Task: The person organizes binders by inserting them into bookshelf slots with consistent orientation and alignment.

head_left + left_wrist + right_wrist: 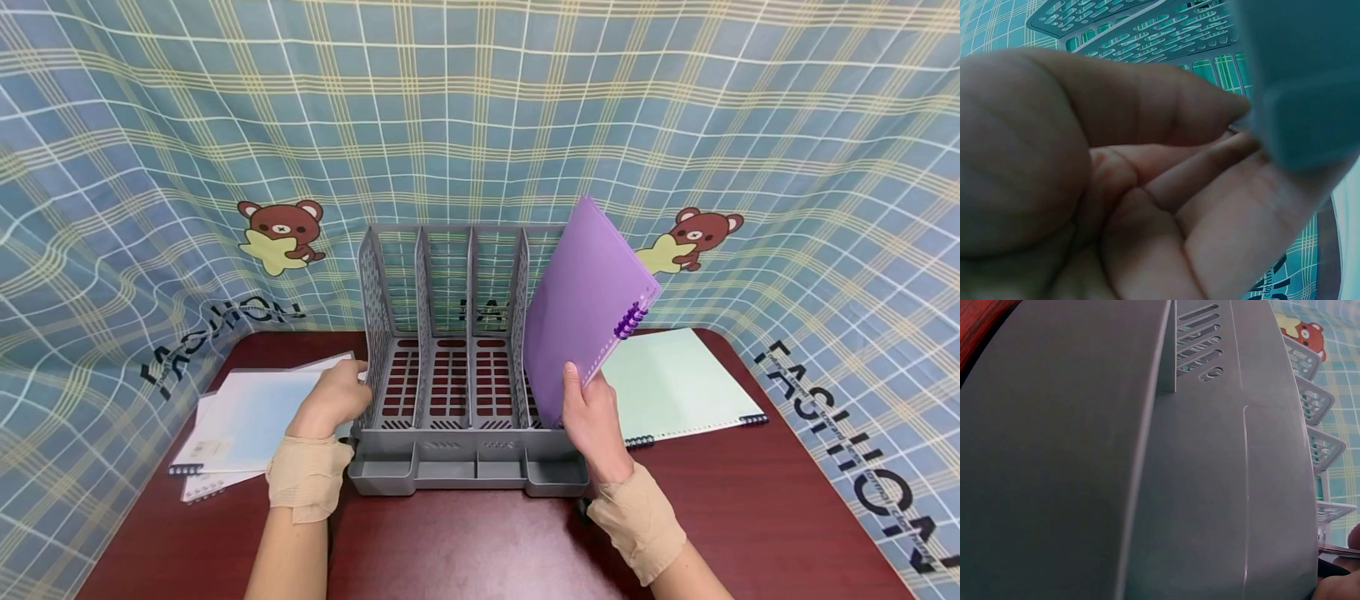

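Observation:
A purple ring-bound notebook (577,308) leans over the rightmost slot of a grey desktop file organizer (468,437), its lower corner down inside that slot. My right hand (592,417) grips the notebook near its lower spine, with the thumb on the cover. In the right wrist view only a few fingertips (1338,589) show at the lower right, and the organizer's front fills most of the picture. On the opposite side, my left hand (333,400) holds the organizer's left wall; up close, thumb and fingers (1166,106) pinch its edge.
Pale blue and white ring-bound notebooks (255,417) lie stacked on the dark red table (465,542) at the left. A light green ring-bound notebook (675,387) lies at the right. Behind everything hangs a plaid curtain (450,125). Small trays line the organizer's front.

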Available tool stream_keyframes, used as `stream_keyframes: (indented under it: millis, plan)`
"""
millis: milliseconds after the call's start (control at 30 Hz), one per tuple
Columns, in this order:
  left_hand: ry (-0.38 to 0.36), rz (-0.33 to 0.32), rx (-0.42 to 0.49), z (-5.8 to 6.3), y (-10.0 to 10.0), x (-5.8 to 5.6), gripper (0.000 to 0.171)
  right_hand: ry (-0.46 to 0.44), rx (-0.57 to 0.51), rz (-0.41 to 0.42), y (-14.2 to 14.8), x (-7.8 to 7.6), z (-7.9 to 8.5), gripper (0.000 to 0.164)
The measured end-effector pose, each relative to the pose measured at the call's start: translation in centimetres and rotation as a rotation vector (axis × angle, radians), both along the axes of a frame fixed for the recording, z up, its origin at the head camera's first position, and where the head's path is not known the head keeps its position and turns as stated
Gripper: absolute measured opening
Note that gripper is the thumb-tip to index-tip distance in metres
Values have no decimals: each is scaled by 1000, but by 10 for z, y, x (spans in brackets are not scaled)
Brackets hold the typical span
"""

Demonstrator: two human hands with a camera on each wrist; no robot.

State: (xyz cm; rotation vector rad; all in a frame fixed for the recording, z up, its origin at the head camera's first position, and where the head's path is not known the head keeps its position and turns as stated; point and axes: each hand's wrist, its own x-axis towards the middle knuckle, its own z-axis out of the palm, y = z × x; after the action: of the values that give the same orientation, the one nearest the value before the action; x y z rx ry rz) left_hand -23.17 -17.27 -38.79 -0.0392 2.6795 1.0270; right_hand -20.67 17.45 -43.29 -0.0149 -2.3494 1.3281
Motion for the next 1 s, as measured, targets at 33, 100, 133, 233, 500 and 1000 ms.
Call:
stream_keyframes:
  millis: [33,100,133,233,500,1000]
  plan:
    - [3,-2,-2,0,0,0,61,0,-1,2,0,0,0,44]
    - [7,-1,-6,0,0,-1,61,-1,2,5,1,-1,-1,44]
    - [9,0,-6,0,1,-1,61,-2,2,8,1,-1,-1,44]
    - [11,1,-8,-1,1,-1,61,-8,11,20,2,-2,-1,46]
    - [8,-3,-11,0,2,-3,60,-14,20,28,2,-1,-1,44]
    - [-1,0,-15,-2,-1,0,61,20,124,-4,-1,-3,-5,29]
